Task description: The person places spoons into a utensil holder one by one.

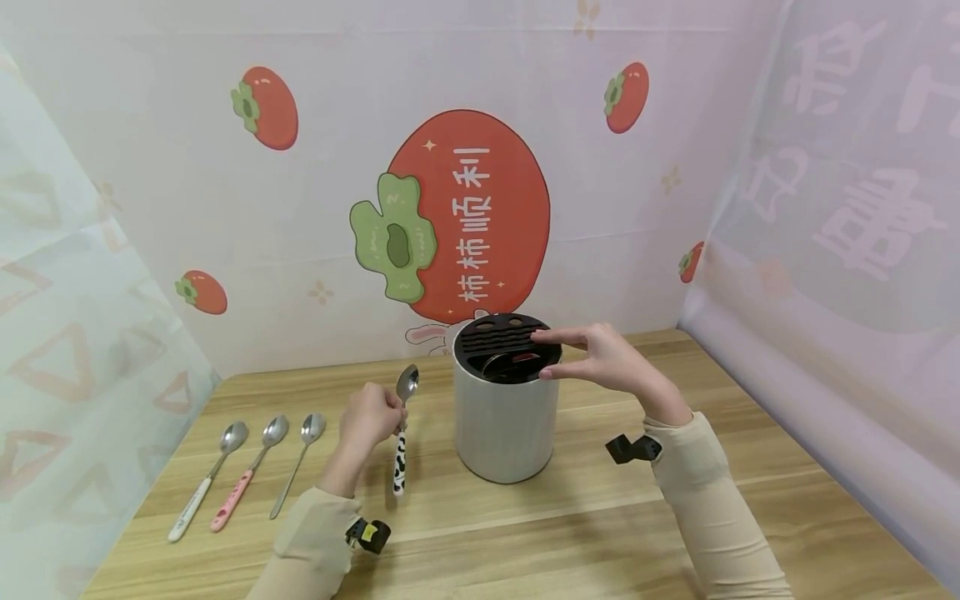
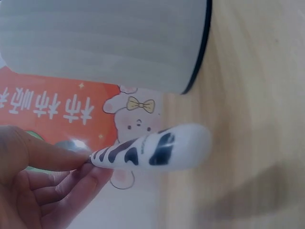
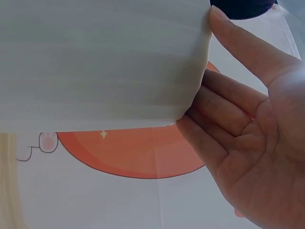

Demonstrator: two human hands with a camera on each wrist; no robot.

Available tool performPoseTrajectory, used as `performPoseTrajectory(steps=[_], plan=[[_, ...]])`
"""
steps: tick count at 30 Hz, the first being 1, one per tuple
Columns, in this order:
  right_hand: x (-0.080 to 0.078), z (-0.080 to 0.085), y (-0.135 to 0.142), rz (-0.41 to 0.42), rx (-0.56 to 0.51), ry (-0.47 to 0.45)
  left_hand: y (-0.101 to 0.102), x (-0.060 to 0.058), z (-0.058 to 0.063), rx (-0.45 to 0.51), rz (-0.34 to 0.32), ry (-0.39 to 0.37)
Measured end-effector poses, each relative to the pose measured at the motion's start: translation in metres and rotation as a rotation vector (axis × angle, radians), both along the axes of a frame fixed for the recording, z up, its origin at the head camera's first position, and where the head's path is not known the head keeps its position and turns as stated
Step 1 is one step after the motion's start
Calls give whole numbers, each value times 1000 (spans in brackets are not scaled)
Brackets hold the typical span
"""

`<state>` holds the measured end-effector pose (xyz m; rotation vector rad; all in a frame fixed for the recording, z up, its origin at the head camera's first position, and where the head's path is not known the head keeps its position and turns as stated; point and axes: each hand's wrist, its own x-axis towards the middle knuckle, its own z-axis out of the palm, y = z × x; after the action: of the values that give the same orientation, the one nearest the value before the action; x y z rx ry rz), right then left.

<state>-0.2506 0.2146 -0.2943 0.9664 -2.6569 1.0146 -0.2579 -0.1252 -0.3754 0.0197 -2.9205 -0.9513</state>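
My left hand pinches a spoon just above its white handle with black cow-like patches. The spoon's bowl points up and away, and in the left wrist view the handle sticks out past thumb and fingers. To its right stands a white round utensil holder with a black slotted top. At the holder's right side, my right hand touches the top edge with thumb and fingertips, its fingers mostly straight. Something thin and curved shows inside the holder's large front opening.
Three spoons lie side by side at the left of the wooden table: one with a white handle, one with a pink handle and one all-metal spoon. Behind the holder hangs a printed backdrop.
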Motion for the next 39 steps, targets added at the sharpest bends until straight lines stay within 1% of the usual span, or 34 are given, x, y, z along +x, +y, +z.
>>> performPoseTrajectory(steps=[4, 12, 20, 25, 34, 39], plan=[[0, 0, 0, 1, -1, 2, 3, 3, 9, 24, 3, 24], [-1, -1, 0, 2, 3, 17, 9, 9, 22, 78, 4, 114], [0, -1, 0, -3, 1, 3, 15, 12, 36, 114, 8, 214], [0, 0, 0, -2, 1, 7, 18, 13, 45, 134, 5, 249], [-1, 0, 0, 4, 6, 20, 24, 13, 56, 163, -21, 325], [-1, -1, 1, 3, 4, 19, 26, 14, 60, 175, -25, 342]])
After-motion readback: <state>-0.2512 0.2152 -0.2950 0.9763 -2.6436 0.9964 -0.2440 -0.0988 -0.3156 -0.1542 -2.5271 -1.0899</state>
